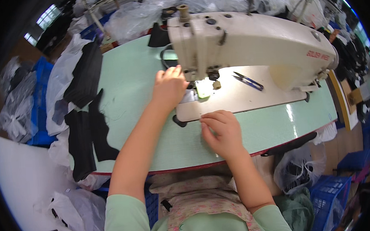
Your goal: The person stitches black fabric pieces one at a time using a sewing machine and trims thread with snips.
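Floral apron [203, 203] at front edge of table [127, 76]; sewing machine [252, 43] toward back-right corner. Left hand [169, 86] by needle end, right hand [224, 132] at machine bed's front edge; fingers bent, grasp can't tell.

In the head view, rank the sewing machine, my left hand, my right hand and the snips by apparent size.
1. Sewing machine
2. Left hand and right hand, too alike to rank
3. Snips
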The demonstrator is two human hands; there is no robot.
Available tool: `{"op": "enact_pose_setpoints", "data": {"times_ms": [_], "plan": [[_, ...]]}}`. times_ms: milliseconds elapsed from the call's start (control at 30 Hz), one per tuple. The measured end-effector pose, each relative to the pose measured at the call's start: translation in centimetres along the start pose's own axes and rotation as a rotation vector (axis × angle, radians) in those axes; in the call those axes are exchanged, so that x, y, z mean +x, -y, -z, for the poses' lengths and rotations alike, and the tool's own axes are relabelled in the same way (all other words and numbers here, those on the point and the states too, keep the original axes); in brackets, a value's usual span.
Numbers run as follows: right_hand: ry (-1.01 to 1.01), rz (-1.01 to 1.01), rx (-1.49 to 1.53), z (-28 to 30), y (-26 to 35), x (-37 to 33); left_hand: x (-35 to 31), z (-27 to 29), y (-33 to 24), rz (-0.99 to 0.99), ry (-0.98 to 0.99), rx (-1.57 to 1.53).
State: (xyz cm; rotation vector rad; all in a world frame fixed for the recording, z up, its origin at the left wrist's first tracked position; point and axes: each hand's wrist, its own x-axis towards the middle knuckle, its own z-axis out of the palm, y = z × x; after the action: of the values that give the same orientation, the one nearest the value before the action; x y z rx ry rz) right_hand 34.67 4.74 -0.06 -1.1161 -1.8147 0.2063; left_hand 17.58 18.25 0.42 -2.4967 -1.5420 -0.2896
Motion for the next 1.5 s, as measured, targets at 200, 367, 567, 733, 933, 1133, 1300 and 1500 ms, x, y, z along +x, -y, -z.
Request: {"op": "enact_pose_setpoints", "data": {"times_ms": [200, 367, 567, 733, 933, 1133, 1300, 1500], "plan": [[-0.004, -0.038, -0.006, 0.4, -0.2, -0.1, -3.8, 2.3, 2.2, 0.110, -0.185, -0.372], [0.013, -0.033, 0.026, 0.2, 0.2, 0.2, -11.9, 5.9, 15.1, 0.786, -0.041, 0.146], [0.018, -0.009, 0.027, 0.0, 0.1, 0.1, -16.1, 6.5, 19.8, 0.924, 0.130, 0.043], [0.021, -0.023, 0.042, 0.2, 0.0, 0.1, -16.3, 8.1, 19.9, 0.977, -0.075, -0.093], [0.031, -0.012, 0.031, 0.2, 0.0, 0.0, -16.2, 6.4, 19.1, 0.910, 0.081, -0.032], [0.022, -0.027, 0.064, 0.2, -0.2, 0.0, -18.2, 14.0, 20.5, 0.846, -0.348, -0.115], [-0.010, 0.040, 0.075, 0.4, -0.3, 0.0, -17.2, 17.2, 14.8, 0.584, -0.260, -0.788], [-0.018, 0.187, 0.059, 0.8, 1.3, 0.2, -13.3, 11.6, 5.2, 0.130, 0.238, -0.497]]}}
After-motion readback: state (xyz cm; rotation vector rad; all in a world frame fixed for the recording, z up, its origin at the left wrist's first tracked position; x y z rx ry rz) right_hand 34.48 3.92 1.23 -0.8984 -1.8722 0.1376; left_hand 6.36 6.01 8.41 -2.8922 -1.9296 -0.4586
